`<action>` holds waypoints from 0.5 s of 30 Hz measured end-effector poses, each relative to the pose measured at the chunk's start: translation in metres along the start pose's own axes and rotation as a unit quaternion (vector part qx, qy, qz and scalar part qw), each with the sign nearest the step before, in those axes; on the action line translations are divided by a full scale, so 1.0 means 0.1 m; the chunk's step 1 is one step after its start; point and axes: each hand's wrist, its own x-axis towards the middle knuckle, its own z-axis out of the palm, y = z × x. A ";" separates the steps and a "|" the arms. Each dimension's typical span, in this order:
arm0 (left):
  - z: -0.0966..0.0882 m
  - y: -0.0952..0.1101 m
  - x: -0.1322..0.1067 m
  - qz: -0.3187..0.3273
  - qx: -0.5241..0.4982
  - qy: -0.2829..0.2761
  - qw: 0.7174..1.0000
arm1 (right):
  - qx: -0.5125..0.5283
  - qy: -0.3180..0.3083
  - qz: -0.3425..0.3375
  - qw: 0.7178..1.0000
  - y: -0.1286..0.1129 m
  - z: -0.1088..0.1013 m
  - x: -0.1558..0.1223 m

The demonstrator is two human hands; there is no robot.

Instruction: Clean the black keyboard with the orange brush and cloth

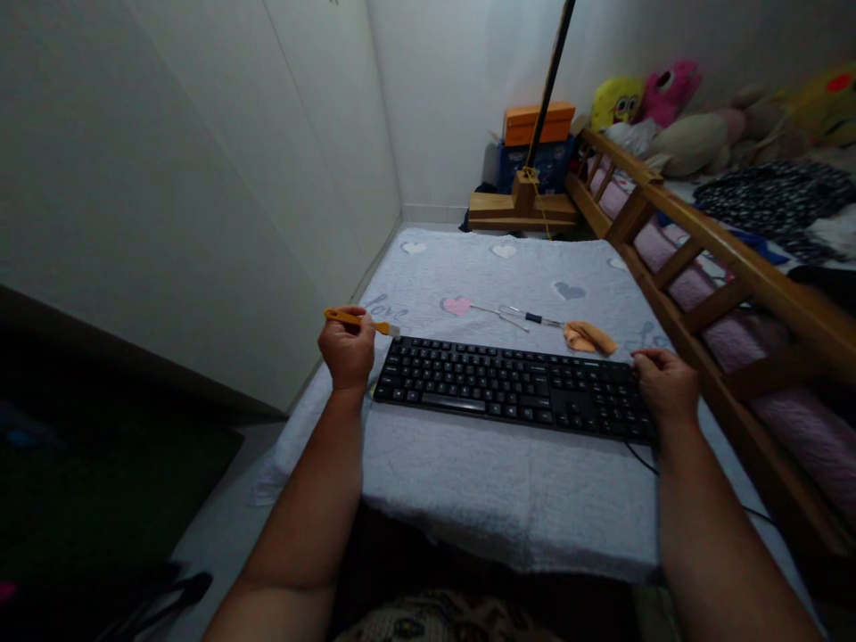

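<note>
A black keyboard [498, 383] lies at a slight slant on a cloth-covered table [468, 486]. My left hand [348, 349] is closed around the orange handle of a small brush [383, 328], whose pale bristles are beside the keyboard's far left corner. At the opposite end, my right hand [665, 383] grips the keyboard's right edge, thumb and fingers together. Just beyond the keys lie a crumpled orange cloth [588, 337] and a thin wire tool with a black grip [533, 317]. The keyboard's cord [640, 457] runs out under my right wrist.
A wooden bed rail [722, 236] runs along the right side, with plush toys [619, 102] and clothes behind it. On the left stands a pale wall-like panel [220, 160]. A wooden stand with a dark pole [525, 201] and an orange box [539, 123] are at the back.
</note>
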 end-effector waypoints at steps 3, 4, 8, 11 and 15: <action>0.01 -0.01 0.01 -0.020 -0.047 -0.005 0.999 | 0.007 -0.005 -0.001 1.000 -0.02 -0.01 -0.02; 0.02 -0.01 0.01 -0.023 -0.060 -0.008 0.998 | 0.011 -0.006 0.004 1.000 -0.04 -0.02 -0.03; 0.04 0.03 -0.02 -0.027 -0.082 -0.021 0.996 | 0.041 -0.011 0.042 0.998 -0.10 -0.04 -0.06; 0.06 0.05 -0.05 -0.026 -0.081 -0.028 0.996 | 0.106 -0.008 0.065 0.992 -0.11 -0.05 -0.05; 0.08 0.03 -0.10 -0.010 -0.078 -0.035 0.996 | 0.175 0.053 0.029 0.983 -0.09 -0.10 -0.02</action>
